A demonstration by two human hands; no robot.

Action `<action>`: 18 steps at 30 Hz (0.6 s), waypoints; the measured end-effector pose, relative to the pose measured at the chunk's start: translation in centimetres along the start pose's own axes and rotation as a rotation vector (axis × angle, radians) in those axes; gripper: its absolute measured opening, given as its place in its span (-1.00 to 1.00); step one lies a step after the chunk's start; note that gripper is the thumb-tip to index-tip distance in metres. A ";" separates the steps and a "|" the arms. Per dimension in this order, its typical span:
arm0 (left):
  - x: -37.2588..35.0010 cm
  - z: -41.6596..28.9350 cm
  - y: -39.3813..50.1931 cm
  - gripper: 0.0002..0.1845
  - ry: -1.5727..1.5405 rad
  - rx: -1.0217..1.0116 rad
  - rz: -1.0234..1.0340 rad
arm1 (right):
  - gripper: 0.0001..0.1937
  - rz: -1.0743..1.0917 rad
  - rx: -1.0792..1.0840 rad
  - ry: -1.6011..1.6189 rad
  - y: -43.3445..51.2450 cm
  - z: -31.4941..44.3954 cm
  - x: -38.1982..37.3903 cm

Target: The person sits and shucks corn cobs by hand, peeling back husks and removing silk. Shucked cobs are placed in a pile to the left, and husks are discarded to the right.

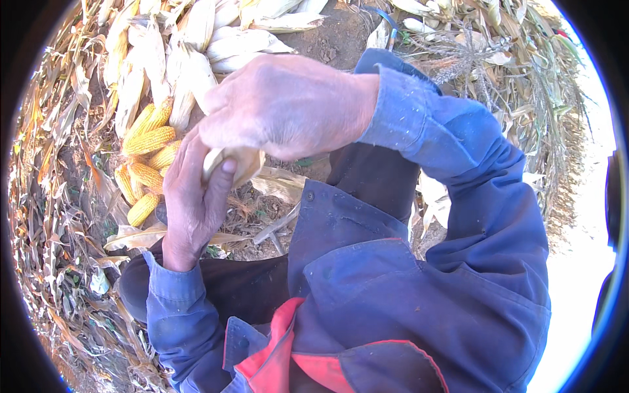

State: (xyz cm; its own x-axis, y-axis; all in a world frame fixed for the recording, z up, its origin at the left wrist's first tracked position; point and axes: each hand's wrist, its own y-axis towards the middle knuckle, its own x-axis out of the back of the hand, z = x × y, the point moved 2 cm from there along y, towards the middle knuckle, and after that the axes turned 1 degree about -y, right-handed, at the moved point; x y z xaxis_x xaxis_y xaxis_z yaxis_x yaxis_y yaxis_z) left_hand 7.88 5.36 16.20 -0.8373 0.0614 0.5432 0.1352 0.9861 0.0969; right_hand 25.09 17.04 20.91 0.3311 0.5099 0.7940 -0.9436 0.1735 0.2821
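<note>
My left hand (194, 191) is wrapped around an ear of corn in its pale husk (241, 164), the thumb lying along the near side. My right hand (290, 105) bends over the same ear from above, its curled fingers gripping it but largely hidden behind the back of the hand. Most of the ear is covered by the two hands. Just left of them lies a small pile of bare yellow corn cobs (147, 142) on the ground. Beyond my hands rest several ears still in whitish husks (191, 73).
Dry corn stalks and leaves (54, 196) cover the ground on the left. More stalks with tassels (471, 59) lie at the far right. A curved blue object (385, 19) sits on bare soil (334, 37) at the top. My bent legs (241, 280) frame loose husk pieces (280, 182).
</note>
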 end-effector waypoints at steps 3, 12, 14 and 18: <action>0.7 0.3 -1.6 -0.69 -0.033 0.076 -0.064 | -0.81 -0.223 0.054 0.063 1.3 1.4 -1.6; 2.2 0.9 -2.4 -0.73 -0.060 0.091 -0.087 | -0.74 -0.388 -0.009 0.186 1.6 1.2 -5.8; 2.1 1.0 -2.4 -0.74 -0.006 0.130 -0.132 | -0.73 -0.406 -0.061 0.230 1.9 1.1 -6.1; 2.2 1.2 -2.6 -0.75 0.100 0.133 -0.336 | -0.70 -0.467 -0.272 0.425 2.1 0.6 -6.8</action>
State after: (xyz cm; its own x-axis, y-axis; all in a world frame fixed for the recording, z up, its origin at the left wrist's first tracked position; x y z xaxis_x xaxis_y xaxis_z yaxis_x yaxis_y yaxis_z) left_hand 5.09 3.15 16.18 -0.7667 -0.2783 0.5786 -0.2144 0.9604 0.1780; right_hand 20.90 13.42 16.48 0.7250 0.6068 0.3258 -0.6886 0.6326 0.3544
